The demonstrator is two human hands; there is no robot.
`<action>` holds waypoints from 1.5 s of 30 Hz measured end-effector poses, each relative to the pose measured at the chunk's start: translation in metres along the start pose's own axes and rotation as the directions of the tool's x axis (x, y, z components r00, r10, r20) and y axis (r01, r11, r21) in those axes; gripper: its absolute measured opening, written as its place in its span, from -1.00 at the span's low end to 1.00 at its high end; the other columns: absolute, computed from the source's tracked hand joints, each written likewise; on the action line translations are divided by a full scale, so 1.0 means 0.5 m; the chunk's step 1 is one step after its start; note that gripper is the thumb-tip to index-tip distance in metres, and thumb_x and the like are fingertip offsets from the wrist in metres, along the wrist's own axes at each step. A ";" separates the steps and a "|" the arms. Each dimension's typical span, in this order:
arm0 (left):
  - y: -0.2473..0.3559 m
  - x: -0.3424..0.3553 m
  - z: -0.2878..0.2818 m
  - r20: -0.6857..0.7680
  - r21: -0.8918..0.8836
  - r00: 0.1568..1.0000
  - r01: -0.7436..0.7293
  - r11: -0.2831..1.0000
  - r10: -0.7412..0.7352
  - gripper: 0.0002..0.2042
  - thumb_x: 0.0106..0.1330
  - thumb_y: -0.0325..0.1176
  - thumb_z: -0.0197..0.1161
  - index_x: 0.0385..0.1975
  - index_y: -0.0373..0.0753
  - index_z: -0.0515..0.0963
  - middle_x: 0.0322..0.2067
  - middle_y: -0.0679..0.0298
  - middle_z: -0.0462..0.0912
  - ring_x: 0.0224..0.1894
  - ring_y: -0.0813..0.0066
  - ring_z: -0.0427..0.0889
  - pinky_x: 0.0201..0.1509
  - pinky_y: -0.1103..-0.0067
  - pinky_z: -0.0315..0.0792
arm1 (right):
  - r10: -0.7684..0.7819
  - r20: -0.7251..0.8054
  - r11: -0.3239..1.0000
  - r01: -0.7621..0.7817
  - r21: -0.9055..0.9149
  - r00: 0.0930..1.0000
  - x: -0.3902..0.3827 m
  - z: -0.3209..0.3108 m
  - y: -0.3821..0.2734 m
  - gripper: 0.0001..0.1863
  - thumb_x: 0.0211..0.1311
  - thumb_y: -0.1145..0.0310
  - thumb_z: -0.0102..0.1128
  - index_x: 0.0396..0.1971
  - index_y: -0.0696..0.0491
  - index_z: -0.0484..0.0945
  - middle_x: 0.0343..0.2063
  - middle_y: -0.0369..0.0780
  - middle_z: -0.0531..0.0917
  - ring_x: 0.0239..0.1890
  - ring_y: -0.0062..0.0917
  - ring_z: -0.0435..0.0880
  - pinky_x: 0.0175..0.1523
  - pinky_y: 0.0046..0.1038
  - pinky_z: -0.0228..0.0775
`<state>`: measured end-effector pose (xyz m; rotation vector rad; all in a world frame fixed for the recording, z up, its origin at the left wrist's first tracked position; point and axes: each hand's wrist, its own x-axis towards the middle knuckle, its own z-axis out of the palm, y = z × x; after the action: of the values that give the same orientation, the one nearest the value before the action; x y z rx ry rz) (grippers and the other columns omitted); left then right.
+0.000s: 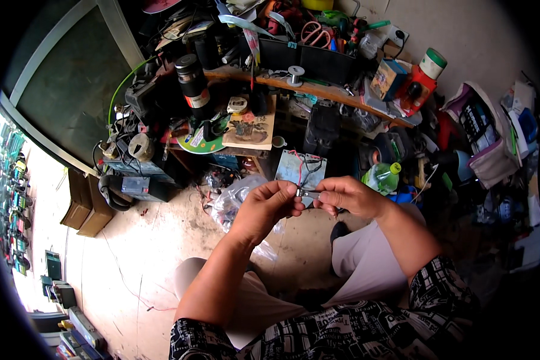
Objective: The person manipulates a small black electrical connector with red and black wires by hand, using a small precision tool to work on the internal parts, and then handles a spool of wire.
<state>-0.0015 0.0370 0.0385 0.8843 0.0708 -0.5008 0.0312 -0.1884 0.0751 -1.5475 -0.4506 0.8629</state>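
Note:
In front of my knees, both my hands meet over a light blue flat-topped block [287, 167]. A red wire [299, 170] runs down from the block's top to the fingertips of my left hand [270, 203], which is closed in a pinch at its end. My right hand [353, 197] is closed with thumb and fingers on a small flat silver metal tool [309, 194], whose exact kind is too small to tell. The tool's tip reaches my left fingertips. Dark wires [313, 167] loop over the block beside the red one.
A cluttered wooden shelf [336, 93] stands ahead, with a black flask [192, 87], a book [249, 129] and a tool box [309, 60]. A green bottle [383, 177] is near my right hand. A clear plastic bag [234, 201] lies at left, with cardboard boxes [87, 207] farther off.

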 end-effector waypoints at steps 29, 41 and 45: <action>-0.010 0.009 0.000 -0.040 -0.134 0.999 0.027 0.991 -0.033 -0.84 0.32 -0.35 0.17 -0.26 -0.32 0.51 -0.41 0.20 0.60 -0.34 0.40 0.62 -0.22 0.54 0.54 | -0.064 -0.073 0.994 0.057 -0.091 0.995 0.001 0.008 0.006 -0.74 0.38 0.24 0.00 -0.28 0.16 0.48 -0.62 -0.37 0.43 -0.54 -0.73 0.38 -0.40 -0.63 0.27; -0.016 0.022 -0.006 -0.036 -0.123 0.999 0.025 0.992 -0.029 -0.84 0.34 -0.34 0.13 -0.27 -0.33 0.50 -0.39 0.22 0.60 -0.34 0.44 0.61 -0.18 0.56 0.53 | -0.055 -0.106 0.993 0.043 -0.112 0.993 0.009 0.002 0.012 -0.74 0.37 0.23 0.01 -0.27 0.14 0.50 -0.60 -0.39 0.43 -0.54 -0.75 0.38 -0.39 -0.64 0.29; -0.014 0.024 0.000 -0.031 -0.114 0.999 0.027 0.993 -0.031 -0.84 0.33 -0.36 0.14 -0.27 -0.33 0.50 -0.41 0.21 0.59 -0.35 0.40 0.61 -0.18 0.53 0.53 | -0.058 -0.101 0.990 0.044 -0.137 0.993 0.000 -0.005 0.015 -0.72 0.37 0.20 0.03 -0.23 0.14 0.50 -0.60 -0.40 0.43 -0.55 -0.75 0.37 -0.41 -0.64 0.29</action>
<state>0.0058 0.0287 0.0301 0.7807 0.1412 -0.5042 0.0316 -0.1911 0.0676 -1.6894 -0.4788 0.7202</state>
